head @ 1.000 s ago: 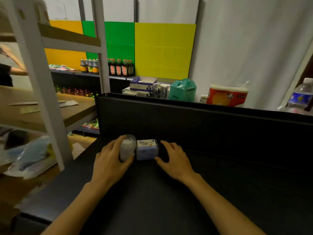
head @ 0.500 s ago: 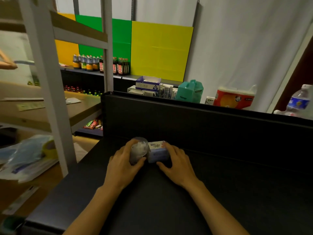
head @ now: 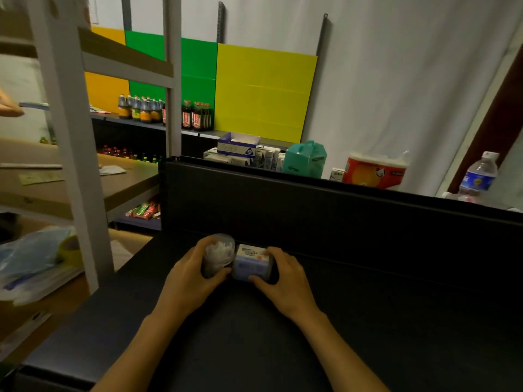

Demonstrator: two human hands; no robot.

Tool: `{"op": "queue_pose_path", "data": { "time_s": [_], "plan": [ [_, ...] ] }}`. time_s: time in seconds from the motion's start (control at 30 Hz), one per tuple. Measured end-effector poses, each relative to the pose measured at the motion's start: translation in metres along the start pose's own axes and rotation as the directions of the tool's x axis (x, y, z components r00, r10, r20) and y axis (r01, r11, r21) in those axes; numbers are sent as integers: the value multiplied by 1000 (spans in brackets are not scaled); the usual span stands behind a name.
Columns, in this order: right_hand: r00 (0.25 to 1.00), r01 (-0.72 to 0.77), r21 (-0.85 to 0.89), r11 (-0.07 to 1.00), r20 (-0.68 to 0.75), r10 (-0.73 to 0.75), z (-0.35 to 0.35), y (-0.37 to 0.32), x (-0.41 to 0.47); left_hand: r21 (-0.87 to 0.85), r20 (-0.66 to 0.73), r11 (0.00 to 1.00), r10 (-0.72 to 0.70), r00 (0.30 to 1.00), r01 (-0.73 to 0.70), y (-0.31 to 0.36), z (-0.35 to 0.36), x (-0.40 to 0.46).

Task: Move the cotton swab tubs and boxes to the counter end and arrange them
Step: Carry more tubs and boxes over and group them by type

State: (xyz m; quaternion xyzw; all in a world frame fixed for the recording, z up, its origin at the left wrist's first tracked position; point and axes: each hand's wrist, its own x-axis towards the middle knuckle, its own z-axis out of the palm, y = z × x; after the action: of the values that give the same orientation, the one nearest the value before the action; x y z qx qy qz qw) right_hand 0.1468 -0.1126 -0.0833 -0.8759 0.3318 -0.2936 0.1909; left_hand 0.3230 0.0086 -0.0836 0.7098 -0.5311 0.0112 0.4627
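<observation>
Tub and box side by side on the bench, against its back panel.

The tub (head: 218, 257) stands left of the box (head: 250, 263), touching it, left hand (head: 192, 278) outside the tub, right hand (head: 285, 281) outside the box, shelves (head: 135, 182) beyond the bench (head: 368, 321) end at left.

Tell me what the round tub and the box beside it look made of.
Round tub: apparently clear glossy plastic, since white swabs show through its wall. Box: pale blue with printed labelling, flat faces; matte card or plastic, too blurred to tell.
</observation>
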Motion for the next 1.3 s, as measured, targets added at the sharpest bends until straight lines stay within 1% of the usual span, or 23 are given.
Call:
{"op": "queue_pose_path", "data": {
  "time_s": [0.13, 0.27, 0.33, 0.5, 0.63, 0.73, 0.87, 1.0, 1.13, 1.3],
  "plan": [
    [999, -49, 48, 998, 4, 49, 0, -1, -6, -4, 17, 1000, 12, 1000, -12, 1, -1, 0],
    [996, -78, 45, 996, -45, 80, -2, -6, -18, -16, 52, 999, 37, 998, -36, -1, -2, -1],
    [993, -85, 27, 996, -82, 87, -6, -6, -28, -30, 84, 997, 73, 994, -71, -1, -3, -2],
    [981, -55, -75, 996, -189, 40, -42, 5, -68, -131, 132, 974, 202, 970, -185, 16, -2, -9],
    [967, -88, -112, 990, -248, 58, -85, 21, -98, -156, 130, 948, 298, 946, -277, 55, 9, -16],
    [952, -114, -102, 988, -296, 79, -113, 29, -117, -173, 148, 928, 357, 922, -331, 84, 22, -20],
    [946, -160, -107, 981, -299, 122, -149, 48, -146, -181, 191, 899, 430, 882, -399, 125, 44, -25],
    [938, -183, -133, 974, -320, 133, -201, 76, -182, -248, 215, 867, 484, 848, -432, 176, 81, -38],
    [920, -212, -147, 966, -364, 146, -261, 110, -224, -304, 202, 849, 502, 841, -433, 232, 120, -59],
    [914, -276, -207, 939, -358, 190, -340, 166, -297, -363, 236, 831, 519, 821, -421, 301, 173, -89]
  ]
}}
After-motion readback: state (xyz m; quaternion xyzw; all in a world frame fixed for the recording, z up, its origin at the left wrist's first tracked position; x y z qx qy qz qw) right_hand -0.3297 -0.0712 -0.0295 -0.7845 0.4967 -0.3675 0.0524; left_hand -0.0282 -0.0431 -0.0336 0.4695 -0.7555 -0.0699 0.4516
